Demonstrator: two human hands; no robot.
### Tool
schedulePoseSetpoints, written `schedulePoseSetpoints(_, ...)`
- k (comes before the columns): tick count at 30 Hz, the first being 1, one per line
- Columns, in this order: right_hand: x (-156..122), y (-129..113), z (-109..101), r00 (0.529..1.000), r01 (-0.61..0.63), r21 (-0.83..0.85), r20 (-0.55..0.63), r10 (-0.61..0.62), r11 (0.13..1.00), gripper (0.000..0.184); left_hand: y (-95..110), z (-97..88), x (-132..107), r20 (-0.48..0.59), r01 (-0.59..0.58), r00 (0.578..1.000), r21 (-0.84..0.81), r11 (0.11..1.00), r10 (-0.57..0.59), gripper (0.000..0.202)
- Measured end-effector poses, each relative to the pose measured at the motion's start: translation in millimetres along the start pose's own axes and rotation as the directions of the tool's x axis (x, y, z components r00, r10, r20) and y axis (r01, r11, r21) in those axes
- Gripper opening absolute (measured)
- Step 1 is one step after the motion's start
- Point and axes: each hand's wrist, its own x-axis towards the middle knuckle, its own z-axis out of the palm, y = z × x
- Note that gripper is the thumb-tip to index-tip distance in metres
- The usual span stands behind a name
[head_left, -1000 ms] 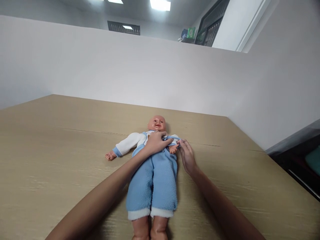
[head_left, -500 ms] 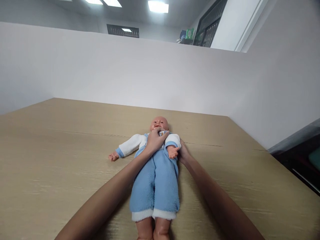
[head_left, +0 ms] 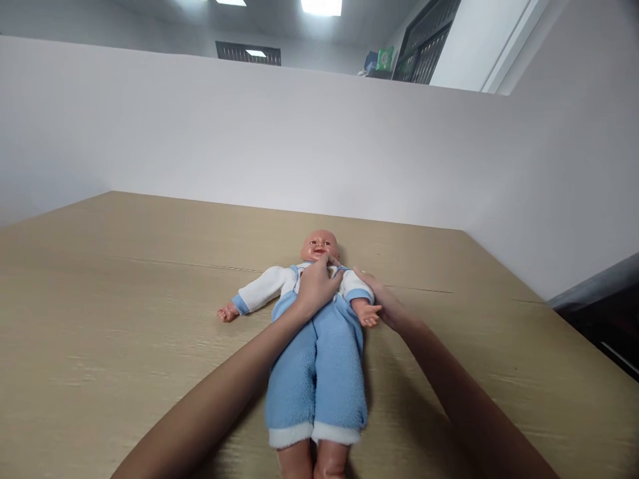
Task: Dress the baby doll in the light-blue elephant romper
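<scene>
A baby doll in blue fleece overalls and a white top lies on its back on the wooden table, head pointing away from me. My left hand rests on its chest, fingers pinched at the overall strap near the neck. My right hand lies beside the doll's near-side arm, fingers against the sleeve and under the small plastic hand. The doll's other arm stretches out to the left.
White partition walls close the table's far and right sides. A dark piece of furniture stands past the right edge. The doll's bare feet reach the bottom of the view.
The doll's right-side arm has come down from across its chest to its side, sleeve now pulled straight. My right hand moved out along that arm. My left hand stayed at the chest.
</scene>
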Motion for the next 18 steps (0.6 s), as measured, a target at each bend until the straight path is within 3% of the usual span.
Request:
schedulePoseSetpoints(5, -36.0, -17.2, -68.3, 0.987, -0.158, -0.144, 0.014, 0.162, 0.977, 0.068, 1.6, 2.3, -3.6, 0.025, -0.026, 0.999, 0.109, 0.994, 0.023, 0.018)
schedulePoseSetpoints(8, -51.7, -17.6, -97.2, 0.988, -0.144, -0.165, -0.074, 0.134, 0.976, 0.058, 3.4, 2.2, -3.9, 0.013, -0.032, 0.999, 0.129, 0.991, 0.030, 0.018)
schedulePoseSetpoints(13, -63.3, 4.6, -96.5, 0.994, 0.030, -0.189, -0.102, -0.050, 0.982, 0.055, 9.1, -0.8, -5.3, 0.000, -0.072, 0.997, 0.230, 0.971, 0.074, 0.019)
schedulePoseSetpoints(18, -67.8, 16.3, -97.9, 0.989, 0.093, -0.333, -0.079, -0.126, 0.938, 0.059, 17.6, -10.7, -10.0, -0.047, -0.168, 0.978, 0.393, 0.904, 0.202, 0.022)
